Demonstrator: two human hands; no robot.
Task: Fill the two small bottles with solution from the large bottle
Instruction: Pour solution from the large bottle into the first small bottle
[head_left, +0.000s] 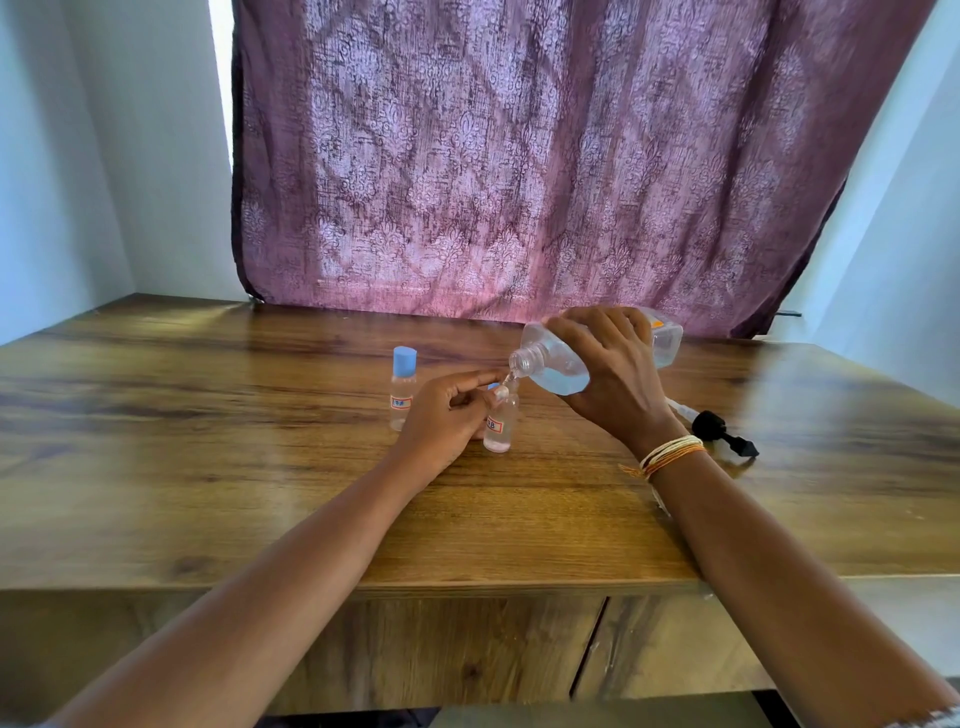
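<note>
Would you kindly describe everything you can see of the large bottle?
The large bottle is clear plastic, uncapped, with a threaded neck and an orange-edged label near its base. It is about half full of pale bluish liquid. The right hand grips it from above, tipped nearly sideways over the table, mouth pointing left and down over the open small bottle, which the left hand steadies.

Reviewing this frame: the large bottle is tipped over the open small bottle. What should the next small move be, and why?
Probably keep the tilt steady. The right hand holds the large bottle mouth-down over the open small bottle, which the left hand steadies and which looks mostly unfilled. The capped small bottle stands apart.
</note>
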